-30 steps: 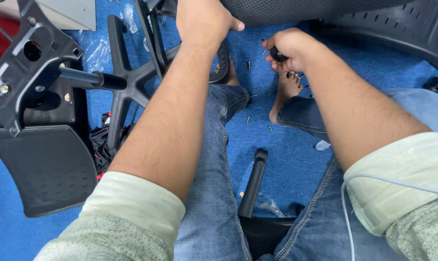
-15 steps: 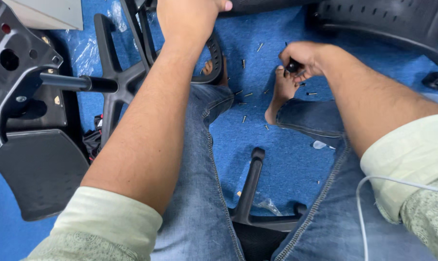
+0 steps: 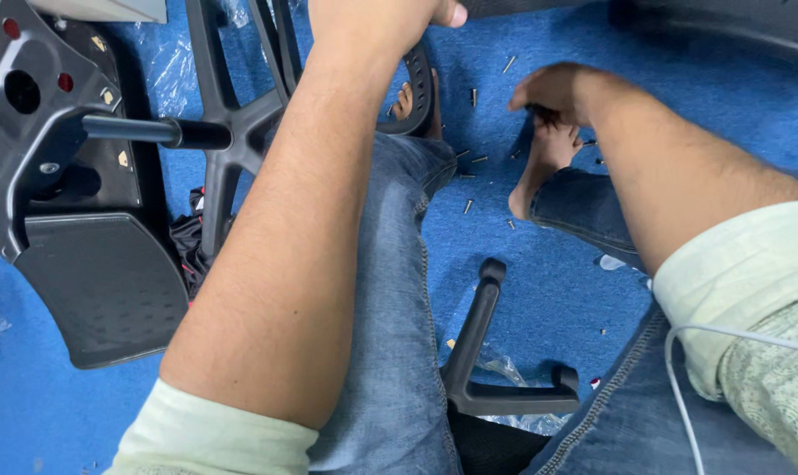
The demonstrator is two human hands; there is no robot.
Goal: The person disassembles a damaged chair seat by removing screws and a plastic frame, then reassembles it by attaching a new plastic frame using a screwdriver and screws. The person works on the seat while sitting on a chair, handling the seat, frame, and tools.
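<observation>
Blue carpet floor [image 3: 540, 290] carries scattered small screws [image 3: 468, 205] between your legs. Your right hand [image 3: 553, 92] is curled shut near your bare foot [image 3: 540, 167], seemingly pinching something small and dark; which, I cannot tell. Your left hand [image 3: 373, 18] grips at the top edge, largely cut off. Keep the pinch firm and low. A black armrest [image 3: 487, 352] crowds your knees; a star-shaped chair base [image 3: 232, 132] blocks the left.

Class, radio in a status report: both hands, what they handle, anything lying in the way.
Left hand up top, grip cut off by frame. Right hand closed low over screws scattered on blue carpet. Bare foot directly under it.
</observation>
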